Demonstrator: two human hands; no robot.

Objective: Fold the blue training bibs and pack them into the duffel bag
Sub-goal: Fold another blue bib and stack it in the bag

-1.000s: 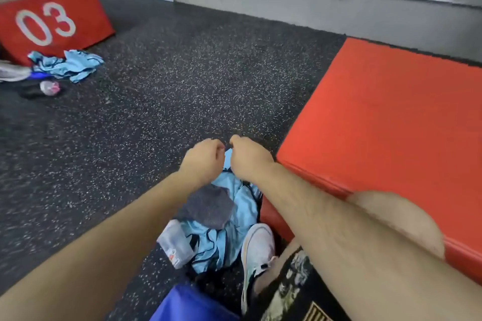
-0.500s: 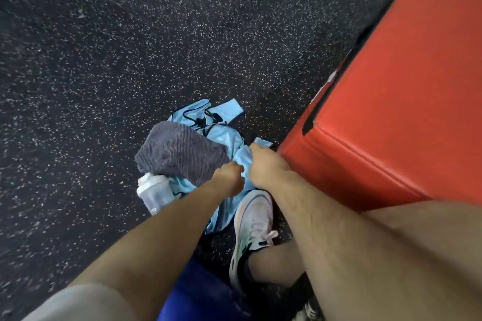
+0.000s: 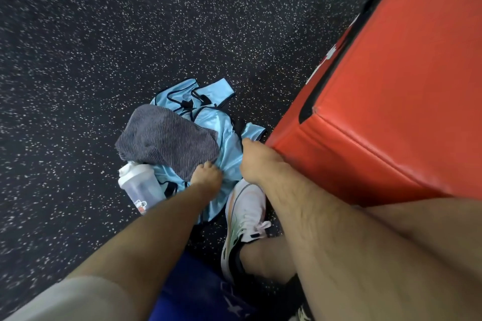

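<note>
On the floor (image 3: 234,21): the blue bibs (image 3: 211,125) lie in a crumpled heap just beside the near corner of the red box (image 3: 391,86), ahead of your white shoe (image 3: 245,216).
Grey towel (image 3: 167,138): it's draped over the left part of the heap and weighs the cloth down, so you go in at the free near edge.
Shaker bottle (image 3: 140,187): on its side, touching the heap's left edge, next to your left wrist.
Left hand (image 3: 206,174): fingers curled tight into the blue cloth just below the towel, and the fabric puckers toward your knuckles.
Right hand (image 3: 255,161): close alongside, thumb stretched forward, fingers tucked under out of sight. From the gathered cloth between the two I judge it grips the same bib.
Why both: two grips close together let you raise one bib by an edge and shake it flat for folding.
Duffel bag (image 3: 198,292): the dark blue shape by your knees is probably it, handy for packing.
Stage: early, nothing folded in view.
Watch: towel and bottle may drag along as the bib rises.
</note>
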